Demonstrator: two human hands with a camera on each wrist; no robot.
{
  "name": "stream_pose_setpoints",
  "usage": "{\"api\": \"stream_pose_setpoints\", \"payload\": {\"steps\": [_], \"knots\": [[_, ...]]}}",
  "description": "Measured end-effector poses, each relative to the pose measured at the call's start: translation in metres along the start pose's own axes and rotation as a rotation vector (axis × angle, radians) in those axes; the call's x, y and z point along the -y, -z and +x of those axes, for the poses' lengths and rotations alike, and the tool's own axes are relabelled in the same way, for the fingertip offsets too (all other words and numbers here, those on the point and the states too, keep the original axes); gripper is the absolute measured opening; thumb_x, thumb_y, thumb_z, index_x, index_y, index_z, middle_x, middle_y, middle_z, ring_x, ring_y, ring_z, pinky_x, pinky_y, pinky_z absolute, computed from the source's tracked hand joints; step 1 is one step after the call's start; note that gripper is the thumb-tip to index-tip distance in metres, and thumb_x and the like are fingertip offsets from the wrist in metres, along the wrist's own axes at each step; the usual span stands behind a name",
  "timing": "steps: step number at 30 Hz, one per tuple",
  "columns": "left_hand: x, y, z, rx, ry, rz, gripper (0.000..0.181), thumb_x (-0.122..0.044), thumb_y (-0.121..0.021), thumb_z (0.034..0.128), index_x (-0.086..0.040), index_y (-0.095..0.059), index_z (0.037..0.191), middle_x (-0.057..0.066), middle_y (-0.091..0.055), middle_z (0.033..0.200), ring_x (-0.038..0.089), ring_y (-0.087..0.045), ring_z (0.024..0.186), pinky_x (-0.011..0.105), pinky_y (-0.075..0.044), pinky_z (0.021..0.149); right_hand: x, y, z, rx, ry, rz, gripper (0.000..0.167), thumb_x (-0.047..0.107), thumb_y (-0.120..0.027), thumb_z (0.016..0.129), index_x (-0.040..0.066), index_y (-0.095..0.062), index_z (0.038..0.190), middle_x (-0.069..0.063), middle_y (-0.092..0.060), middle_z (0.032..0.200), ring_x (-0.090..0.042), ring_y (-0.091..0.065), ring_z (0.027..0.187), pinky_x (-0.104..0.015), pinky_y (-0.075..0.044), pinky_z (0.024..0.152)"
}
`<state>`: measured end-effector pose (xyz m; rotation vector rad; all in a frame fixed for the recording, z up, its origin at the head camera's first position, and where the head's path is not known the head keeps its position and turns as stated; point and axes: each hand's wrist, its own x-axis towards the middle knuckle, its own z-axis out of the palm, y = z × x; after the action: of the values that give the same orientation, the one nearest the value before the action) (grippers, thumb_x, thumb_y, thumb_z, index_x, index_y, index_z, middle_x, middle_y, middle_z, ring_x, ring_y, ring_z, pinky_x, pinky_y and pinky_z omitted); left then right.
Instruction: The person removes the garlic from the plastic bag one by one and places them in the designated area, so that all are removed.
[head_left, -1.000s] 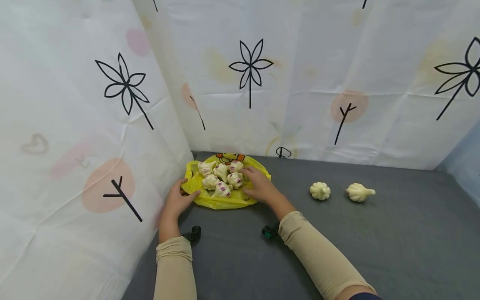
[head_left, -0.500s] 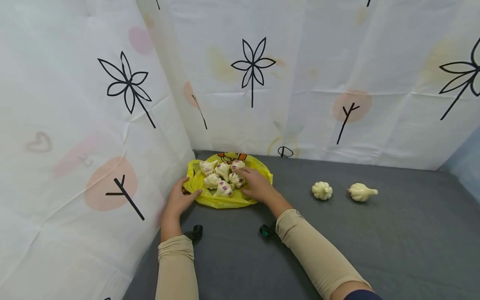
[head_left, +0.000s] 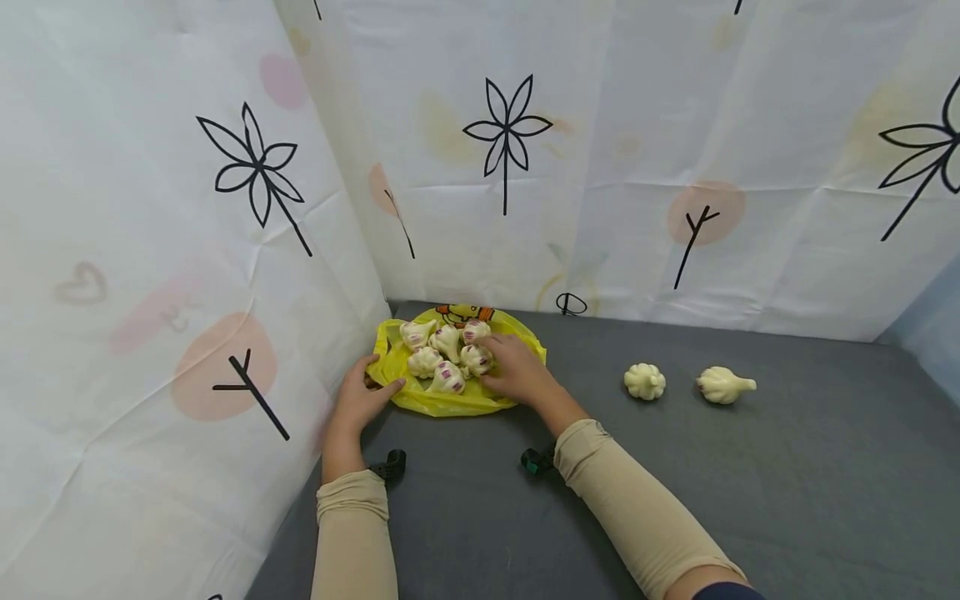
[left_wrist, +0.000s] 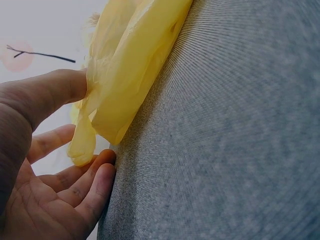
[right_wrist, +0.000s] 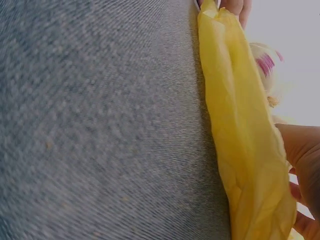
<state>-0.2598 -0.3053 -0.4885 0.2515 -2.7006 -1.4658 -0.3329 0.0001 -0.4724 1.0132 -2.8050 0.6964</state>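
Note:
In the head view, several white garlic bulbs with purple patches, among them a bulb at the front (head_left: 447, 377), lie together on an opened yellow plastic bag (head_left: 420, 406). My left hand (head_left: 358, 402) is at the bag's left edge. In the left wrist view its thumb (left_wrist: 55, 92) touches the yellow plastic, and the other fingers stay loosely bent beneath a hanging fold. My right hand (head_left: 519, 371) reaches over the bag's right side, its thumb and fingers around the rightmost garlic bulb (head_left: 474, 360). The bag's raised edge partly hides this hand in the right wrist view.
Two paler garlic bulbs, a round one (head_left: 644, 382) and a long-necked one (head_left: 724, 385), lie on the grey tabletop (head_left: 810, 483) to the right. A white printed cloth (head_left: 600, 250) hangs behind and along the left side, close to the bag and left hand.
My right hand's thumb and fingers have closed in around the rightmost bulb, which has shifted slightly toward them. The left hand stays at the bag's edge. The head view has shifted slightly.

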Motion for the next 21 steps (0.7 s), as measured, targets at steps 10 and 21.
{"api": "stream_pose_setpoints", "payload": {"steps": [10, 21], "knots": [[0.001, 0.000, 0.001, 0.000, -0.005, -0.007, 0.081, -0.028, -0.075, 0.1004, -0.001, -0.032, 0.164, 0.027, -0.032, 0.168, 0.048, -0.045, 0.147, 0.060, -0.041, 0.120, 0.004, 0.014, -0.010, -0.125, 0.058, -0.104, 0.056, 0.028, -0.085, 0.093, 0.015, -0.065, 0.143, -0.008, -0.068, 0.140, -0.033, -0.063, 0.128, -0.053, -0.053, 0.107], [0.003, -0.001, 0.001, -0.010, -0.020, -0.003, 0.082, -0.029, -0.075, 0.0992, -0.001, -0.034, 0.163, 0.028, -0.035, 0.167, 0.049, -0.047, 0.144, 0.061, -0.043, 0.116, -0.001, 0.028, -0.022, -0.245, 0.066, -0.136, 0.055, 0.032, -0.087, 0.089, 0.017, -0.068, 0.138, -0.008, -0.069, 0.128, -0.035, -0.063, 0.120, -0.057, -0.053, 0.097]]}}
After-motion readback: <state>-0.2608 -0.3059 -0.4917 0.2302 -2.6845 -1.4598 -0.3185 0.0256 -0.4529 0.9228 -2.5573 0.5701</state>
